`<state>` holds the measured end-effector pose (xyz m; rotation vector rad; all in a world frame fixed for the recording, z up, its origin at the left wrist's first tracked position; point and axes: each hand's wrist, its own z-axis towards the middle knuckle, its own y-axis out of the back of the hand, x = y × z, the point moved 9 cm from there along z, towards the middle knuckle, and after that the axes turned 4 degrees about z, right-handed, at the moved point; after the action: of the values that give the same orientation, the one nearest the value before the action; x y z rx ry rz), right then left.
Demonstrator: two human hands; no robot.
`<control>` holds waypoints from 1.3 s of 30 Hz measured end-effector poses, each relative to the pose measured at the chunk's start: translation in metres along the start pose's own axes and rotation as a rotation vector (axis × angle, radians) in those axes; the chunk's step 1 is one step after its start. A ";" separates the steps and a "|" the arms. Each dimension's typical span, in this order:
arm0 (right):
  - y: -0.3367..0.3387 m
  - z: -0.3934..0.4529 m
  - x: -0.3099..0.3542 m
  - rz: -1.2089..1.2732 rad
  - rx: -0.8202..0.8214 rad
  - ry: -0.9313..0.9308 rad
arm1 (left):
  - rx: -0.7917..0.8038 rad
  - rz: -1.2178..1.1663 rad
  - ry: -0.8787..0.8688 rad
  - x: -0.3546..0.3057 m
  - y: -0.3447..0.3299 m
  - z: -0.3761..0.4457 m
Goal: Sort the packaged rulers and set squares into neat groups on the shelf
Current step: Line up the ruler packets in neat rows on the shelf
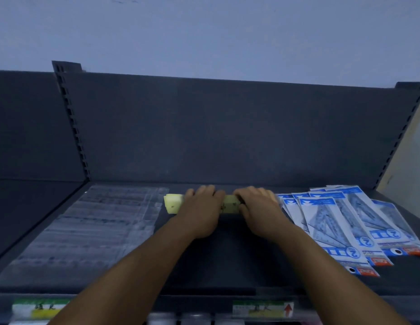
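Both hands cover the middle and right end of the yellow ruler bundle (172, 202), so its full length cannot be told. Print on the clear ruler packs (91, 227) is too blurred to read. The bottom edge cuts off the shelf-edge labels (260, 309).

Two bare forearms and hands, seen from above.

The left hand (199, 207) and right hand (258, 207) wear no gloves, rings or watch that the dim, slightly blurred view shows; no sleeve reaches either forearm or wrist.
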<state>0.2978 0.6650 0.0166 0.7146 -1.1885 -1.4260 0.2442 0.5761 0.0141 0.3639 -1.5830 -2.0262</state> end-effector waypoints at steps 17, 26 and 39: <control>-0.037 0.072 -0.039 0.045 0.197 -0.048 | 0.251 -0.159 0.028 0.030 -0.052 0.078; -0.065 0.082 -0.051 0.009 0.340 -0.082 | 0.312 -0.126 0.029 0.034 -0.074 0.086; -0.065 0.057 -0.037 0.032 0.422 -0.111 | 0.361 -0.137 0.021 0.025 -0.070 0.057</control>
<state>0.2313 0.7098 -0.0331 0.9075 -1.6059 -1.2098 0.1773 0.6201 -0.0343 0.6404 -1.9595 -1.8203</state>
